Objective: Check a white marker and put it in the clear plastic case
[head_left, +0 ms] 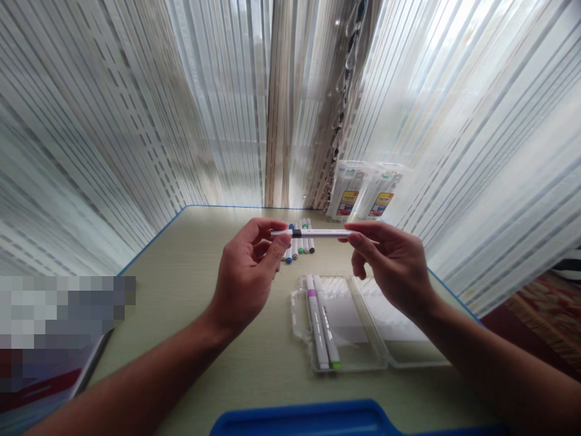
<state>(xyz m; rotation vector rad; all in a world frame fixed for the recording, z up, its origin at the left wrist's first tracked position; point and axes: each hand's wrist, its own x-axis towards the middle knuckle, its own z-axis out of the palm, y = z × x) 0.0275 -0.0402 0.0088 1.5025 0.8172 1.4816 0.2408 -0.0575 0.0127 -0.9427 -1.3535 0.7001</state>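
Observation:
A white marker pen [318, 232] with a dark band is held level above the table, one end in each hand. My left hand [247, 275] pinches its left end between thumb and fingers. My right hand [390, 263] pinches its right end. Below them lies an open clear plastic case [358, 345] holding two markers [323, 324], one with a purple cap end and one with a green end. Several more markers [299, 242] lie side by side on the table just behind the hands.
Two packs of markers [363, 191] lean against striped sheer curtains at the far table edge. A blue tray edge [304, 419] sits at the near edge. A blurred object lies at the left. Patterned carpet [544, 315] shows on the right.

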